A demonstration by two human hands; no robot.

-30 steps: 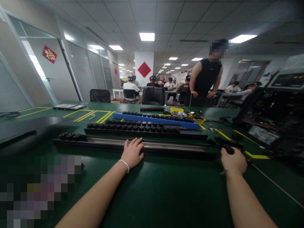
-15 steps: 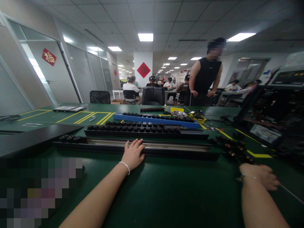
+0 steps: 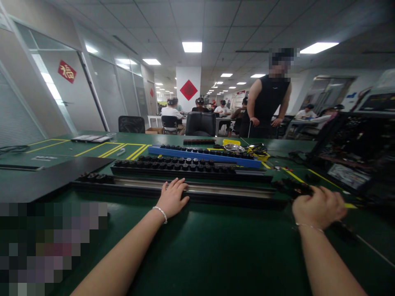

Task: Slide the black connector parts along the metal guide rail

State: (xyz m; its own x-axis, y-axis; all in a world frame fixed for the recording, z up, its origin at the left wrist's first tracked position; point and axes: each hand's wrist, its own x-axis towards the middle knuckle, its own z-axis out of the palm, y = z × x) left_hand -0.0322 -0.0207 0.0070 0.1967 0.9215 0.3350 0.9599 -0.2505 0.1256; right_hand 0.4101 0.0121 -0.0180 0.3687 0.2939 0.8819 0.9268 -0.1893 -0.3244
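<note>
In the head view, the left hand (image 3: pixel 173 199) is at the centre of the frame, flat with its fingers a little apart and gripping nothing; its fingertips reach over the near edge of the front black rail (image 3: pixel 234 200). That rail runs crosswise through the middle of the frame, so it lies directly under the fingertips and extends to both sides of the hand, with a bare silvery strip along most of its channel. A few black round parts (image 3: pixel 95 177) sit together at its left end, well apart from the left hand. The right hand (image 3: pixel 319 207), right of centre, is blurred with curled fingers; I cannot tell whether anything is inside it. It is near the rail's right end, and a loose cluster of dark parts (image 3: pixel 293 188) lies just beyond it, towards the upper left. Behind the front rail, a second black rail (image 3: pixel 247 177) carries rows of similar round parts, and farther back a blue rail (image 3: pixel 247 162) bears more of them. A shiny metal dish (image 3: pixel 233 148) and a yellow tray (image 3: pixel 231 142) stand past the blue rail, on the same green table (image 3: pixel 240 246). A standing person (image 3: pixel 268 98) in black appears at the upper right.
</note>
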